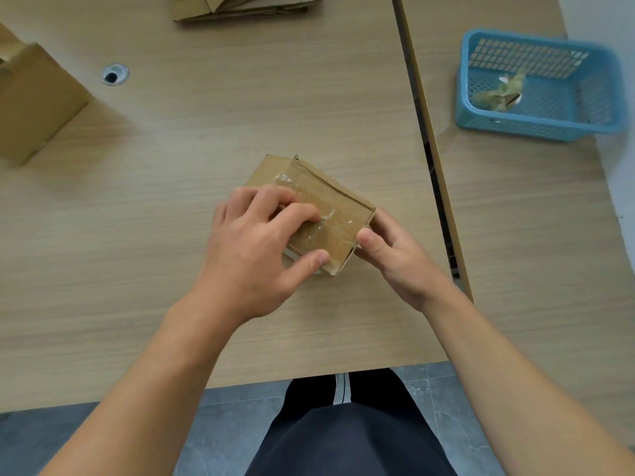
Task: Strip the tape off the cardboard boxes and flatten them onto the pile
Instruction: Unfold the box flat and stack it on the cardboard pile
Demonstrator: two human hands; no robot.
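At the middle of the table [206, 132], a left hand [261, 242] clamps a box [319, 197], curled fingertips digging at its tape [330, 221]; the right hand [395, 255] pinches a corner. A flattened pile [247, 6] and basket [536, 121] of scraps [501, 94] suggest some boxes done; a second box [37, 101] waits

The small brown cardboard box [267, 174] lies at the centre of my worktop, turned cornerwise with its flaps closed. Clear, wrinkled tape [330, 219] runs along its top, stuck down. The pile of flattened brown cardboard [247, 8] lies at 12 o'clock. A larger brown cardboard box [37, 101] stands at 10 o'clock, well apart.
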